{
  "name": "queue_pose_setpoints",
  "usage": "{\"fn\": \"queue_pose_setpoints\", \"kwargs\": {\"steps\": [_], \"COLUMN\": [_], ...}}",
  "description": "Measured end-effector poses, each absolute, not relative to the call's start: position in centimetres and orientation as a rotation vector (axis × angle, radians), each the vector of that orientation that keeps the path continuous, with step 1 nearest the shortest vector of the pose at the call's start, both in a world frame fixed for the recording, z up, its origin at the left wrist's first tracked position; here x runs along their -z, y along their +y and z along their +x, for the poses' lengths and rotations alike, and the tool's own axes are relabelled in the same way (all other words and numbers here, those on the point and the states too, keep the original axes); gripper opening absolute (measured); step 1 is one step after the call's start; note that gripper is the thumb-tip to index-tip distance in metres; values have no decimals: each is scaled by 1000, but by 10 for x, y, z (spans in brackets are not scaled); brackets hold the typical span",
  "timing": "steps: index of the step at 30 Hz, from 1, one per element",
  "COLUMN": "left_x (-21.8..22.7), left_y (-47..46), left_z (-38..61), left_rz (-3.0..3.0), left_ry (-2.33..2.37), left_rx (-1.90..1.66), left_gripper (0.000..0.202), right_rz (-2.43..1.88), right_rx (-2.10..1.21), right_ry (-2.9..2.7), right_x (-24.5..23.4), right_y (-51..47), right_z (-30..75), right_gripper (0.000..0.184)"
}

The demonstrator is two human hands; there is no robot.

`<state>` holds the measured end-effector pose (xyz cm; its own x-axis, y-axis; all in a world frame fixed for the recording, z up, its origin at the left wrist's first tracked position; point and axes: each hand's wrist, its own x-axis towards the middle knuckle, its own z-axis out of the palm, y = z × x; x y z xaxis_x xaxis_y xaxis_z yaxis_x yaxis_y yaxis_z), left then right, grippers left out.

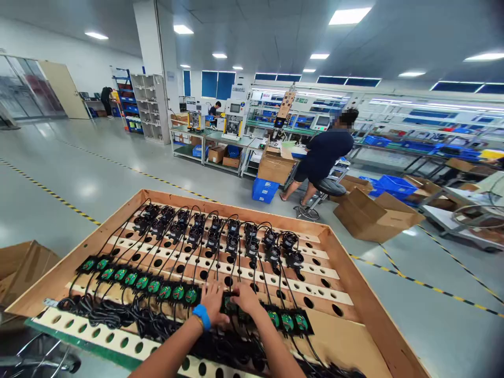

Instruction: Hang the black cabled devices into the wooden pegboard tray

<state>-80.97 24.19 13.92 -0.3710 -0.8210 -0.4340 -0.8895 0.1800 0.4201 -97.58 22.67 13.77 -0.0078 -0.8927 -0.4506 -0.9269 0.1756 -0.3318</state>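
Both of my hands are over a row of black square housings with round green circuit boards, such as this housing [191, 295]. My left hand [211, 305], with a blue wristband [202, 316], has its fingers over the row and its thumb against a partly covered black circuit-board housing [228, 303]. From the other side, my right hand [244, 299] has curled fingers on the same housing, and its fingertips are partly hidden. Black cables run from the row to small black fan-like units [213, 241] farther back. Bundled cables [114, 312] lie nearer me.
A wooden tray [356, 273] with perforated strips [331, 295] holds everything. Cardboard [338, 336] lies at its right. An open carton [378, 215] and a blue crate [264, 190] stand on the floor beyond. A person in dark clothes [328, 149] is at a workbench.
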Motion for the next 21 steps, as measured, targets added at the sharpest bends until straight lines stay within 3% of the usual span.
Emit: {"fn": "queue_pose_setpoints", "kwargs": {"steps": [2, 6, 9, 17, 21], "left_x": [-136, -136, -143, -141, -135], "left_y": [240, 237, 239, 246, 252], "left_z": [-790, -769, -778, -783, -734], "left_rz": [-1723, -1656, -1712, -1664, -1910], "left_ry": [2323, 2388, 2374, 2388, 2319], "left_rx": [-964, -926, -873, -904, -880], "left_gripper": [111, 83, 75, 87, 97], "right_rz": [-1744, -1786, -1780, -1829, -1912], "right_rx": [-23, -15, -125, -273, -64], "right_ry": [1922, 1954, 1938, 1870, 1880], "right_x": [-143, -147, -142, -136, -141], "right_y": [227, 226, 224, 221, 246], "right_z": [-971, -944, -928, -932, -927], "right_gripper": [19, 21, 28, 29, 29]}}
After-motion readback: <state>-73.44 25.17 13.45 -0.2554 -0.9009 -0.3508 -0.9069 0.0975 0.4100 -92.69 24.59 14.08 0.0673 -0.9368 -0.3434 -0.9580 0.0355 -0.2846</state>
